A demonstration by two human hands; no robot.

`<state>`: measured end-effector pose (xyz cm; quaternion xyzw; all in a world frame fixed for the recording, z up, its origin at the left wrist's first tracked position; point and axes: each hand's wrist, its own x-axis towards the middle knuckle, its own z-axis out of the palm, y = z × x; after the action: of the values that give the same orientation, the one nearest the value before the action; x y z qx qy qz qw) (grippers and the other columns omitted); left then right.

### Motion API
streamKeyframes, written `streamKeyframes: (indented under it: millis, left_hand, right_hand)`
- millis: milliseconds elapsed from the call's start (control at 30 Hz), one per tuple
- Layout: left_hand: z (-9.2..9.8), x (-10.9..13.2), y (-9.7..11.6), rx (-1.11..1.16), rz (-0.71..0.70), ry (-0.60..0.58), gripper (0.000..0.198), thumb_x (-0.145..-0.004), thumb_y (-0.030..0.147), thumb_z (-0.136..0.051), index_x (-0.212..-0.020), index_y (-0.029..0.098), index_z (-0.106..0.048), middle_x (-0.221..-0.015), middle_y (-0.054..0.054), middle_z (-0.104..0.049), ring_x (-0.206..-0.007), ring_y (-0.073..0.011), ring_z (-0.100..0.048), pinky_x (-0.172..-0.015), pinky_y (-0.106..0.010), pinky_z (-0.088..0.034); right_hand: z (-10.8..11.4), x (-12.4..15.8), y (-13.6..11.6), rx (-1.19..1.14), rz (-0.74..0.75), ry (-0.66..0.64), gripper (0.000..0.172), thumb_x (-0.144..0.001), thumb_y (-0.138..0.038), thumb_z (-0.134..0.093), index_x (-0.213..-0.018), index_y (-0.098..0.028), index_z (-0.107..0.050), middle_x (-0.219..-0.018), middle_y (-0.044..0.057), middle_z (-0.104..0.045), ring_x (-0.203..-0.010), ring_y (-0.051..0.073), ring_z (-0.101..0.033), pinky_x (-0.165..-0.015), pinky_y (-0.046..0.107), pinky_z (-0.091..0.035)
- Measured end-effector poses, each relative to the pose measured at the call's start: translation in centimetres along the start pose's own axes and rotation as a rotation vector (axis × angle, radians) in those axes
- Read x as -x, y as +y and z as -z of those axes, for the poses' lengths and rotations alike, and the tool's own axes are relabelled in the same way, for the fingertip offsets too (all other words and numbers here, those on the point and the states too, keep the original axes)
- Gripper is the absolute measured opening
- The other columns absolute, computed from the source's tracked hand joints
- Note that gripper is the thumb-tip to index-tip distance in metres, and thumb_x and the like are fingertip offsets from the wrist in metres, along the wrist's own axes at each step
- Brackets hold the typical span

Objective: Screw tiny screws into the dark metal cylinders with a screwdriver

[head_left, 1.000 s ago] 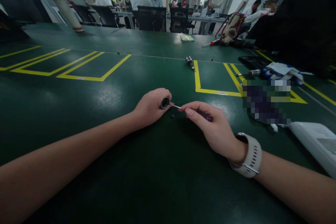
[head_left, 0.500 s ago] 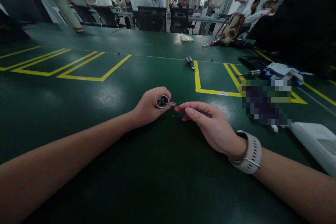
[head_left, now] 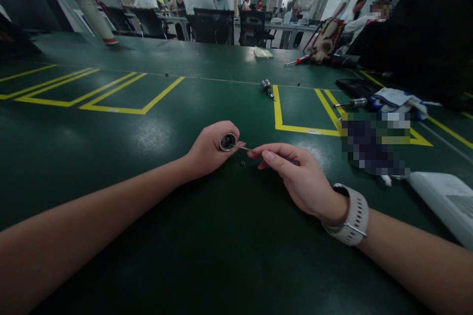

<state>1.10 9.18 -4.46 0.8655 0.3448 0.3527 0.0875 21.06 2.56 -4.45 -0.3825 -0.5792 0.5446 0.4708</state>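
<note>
My left hand (head_left: 209,150) is closed round a small round metal part (head_left: 227,141), its open face turned toward me. My right hand (head_left: 295,179) pinches a thin screwdriver (head_left: 247,148) with a dark handle; the metal tip reaches into the face of the round part. A tiny black screw or washer (head_left: 243,163) lies on the green table (head_left: 148,128) just below the shaft, between my two hands. A white watch (head_left: 351,219) sits on my right wrist.
A metal cylinder part (head_left: 266,85) lies further out by the yellow tape lines. To the right are a screwdriver (head_left: 351,103), folded gloves (head_left: 397,99) and a white booklet (head_left: 443,199). A red-handled screwdriver (head_left: 297,61) and a bag lie at the far edge. Several people sit at tables behind.
My left hand has turned the round part so its open face shows more toward me. My right hand shifted slightly left, keeping the screwdriver tip in the part.
</note>
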Motion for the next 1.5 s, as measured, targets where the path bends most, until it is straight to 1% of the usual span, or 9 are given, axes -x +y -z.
streamKeyframes:
  millis: [167, 267, 433, 567, 800, 1067, 1267, 1367, 1500]
  left_hand:
    - [0.11, -0.03, 0.26, 0.05, 0.038, -0.036, 0.019, -0.079, 0.025, -0.061, -0.068, 0.017, -0.047, -0.065, 0.003, -0.049, -0.059, -0.0101, -0.046, -0.054, -0.023, -0.036]
    - [0.12, -0.06, 0.3, 0.008, 0.06, -0.051, 0.019, -0.079, 0.025, -0.059, -0.067, 0.017, -0.047, -0.065, 0.003, -0.05, -0.06, -0.0106, -0.046, -0.054, -0.023, -0.036]
    - [0.11, -0.04, 0.34, -0.061, 0.035, -0.09, 0.016, -0.079, 0.02, -0.057, -0.068, 0.017, -0.047, -0.067, 0.002, -0.05, -0.062, -0.0112, -0.047, -0.055, -0.024, -0.036]
    - [0.06, -0.03, 0.4, -0.096, 0.044, -0.116, 0.014, -0.079, 0.015, -0.055, -0.067, 0.016, -0.048, -0.066, 0.002, -0.05, -0.061, -0.0114, -0.047, -0.056, -0.024, -0.034]
    - [-0.01, -0.09, 0.09, -0.131, 0.1, -0.134, 0.013, -0.079, 0.017, -0.057, -0.069, 0.016, -0.049, -0.067, 0.001, -0.05, -0.063, -0.0122, -0.048, -0.057, -0.025, -0.035]
    - [-0.03, -0.13, -0.01, -0.157, 0.113, -0.128, 0.013, -0.079, 0.017, -0.059, -0.07, 0.017, -0.05, -0.069, 0.001, -0.052, -0.063, -0.013, -0.049, -0.057, -0.025, -0.036]
    - [0.0, -0.12, 0.04, -0.168, 0.12, -0.121, 0.012, -0.078, 0.017, -0.059, -0.071, 0.017, -0.05, -0.07, 0.0, -0.053, -0.065, -0.0136, -0.05, -0.058, -0.026, -0.037]
    - [-0.06, -0.16, 0.02, -0.168, 0.123, -0.129, 0.009, -0.078, 0.017, -0.057, -0.071, 0.016, -0.051, -0.07, 0.0, -0.054, -0.065, -0.014, -0.051, -0.057, -0.026, -0.036]
    - [-0.25, -0.31, 0.0, -0.18, 0.118, -0.137, 0.009, -0.078, 0.018, -0.056, -0.071, 0.016, -0.051, -0.069, -0.001, -0.054, -0.064, -0.0141, -0.05, -0.056, -0.026, -0.036]
  right_hand:
    - [-0.21, -0.14, -0.26, -0.134, -0.052, -0.002, 0.016, -0.083, -0.03, -0.064, -0.094, -0.022, -0.072, -0.1, 0.004, -0.071, -0.096, 0.018, -0.063, -0.082, 0.033, -0.05]
    - [-0.3, -0.12, -0.37, -0.136, -0.053, 0.009, 0.016, -0.083, -0.03, -0.063, -0.094, -0.022, -0.072, -0.101, 0.004, -0.071, -0.096, 0.017, -0.063, -0.082, 0.033, -0.05]
    - [-0.33, -0.19, -0.25, -0.142, -0.069, 0.001, 0.015, -0.082, -0.029, -0.065, -0.093, -0.022, -0.072, -0.099, 0.004, -0.072, -0.094, 0.016, -0.063, -0.081, 0.031, -0.049]
    - [-0.45, -0.28, -0.18, -0.193, -0.072, 0.037, 0.012, -0.082, -0.028, -0.065, -0.087, -0.021, -0.073, -0.093, 0.005, -0.073, -0.094, 0.018, -0.064, -0.081, 0.032, -0.047]
    - [-0.32, -0.14, -0.14, -0.193, -0.057, 0.101, 0.012, -0.082, -0.027, -0.062, -0.081, -0.02, -0.072, -0.086, 0.005, -0.072, -0.088, 0.018, -0.064, -0.079, 0.034, -0.047]
    - [-0.17, -0.04, -0.1, -0.088, -0.015, 0.193, 0.014, -0.081, -0.027, -0.061, -0.074, -0.02, -0.071, -0.077, 0.003, -0.071, -0.079, 0.018, -0.062, -0.077, 0.035, -0.045]
    - [-0.13, -0.07, 0.11, -0.048, 0.011, 0.2, 0.015, -0.083, -0.027, -0.059, -0.074, -0.02, -0.07, -0.077, 0.003, -0.07, -0.081, 0.018, -0.063, -0.077, 0.036, -0.046]
    - [-0.05, 0.05, 0.03, 0.052, 0.074, 0.177, 0.015, -0.086, -0.03, -0.058, -0.083, -0.021, -0.07, -0.087, 0.003, -0.07, -0.084, 0.018, -0.062, -0.077, 0.035, -0.047]
    - [-0.32, 0.4, -0.63, 0.332, 0.203, 0.042, 0.014, -0.088, -0.027, -0.056, -0.095, -0.024, -0.068, -0.095, 0.003, -0.069, -0.087, 0.018, -0.062, -0.078, 0.035, -0.049]
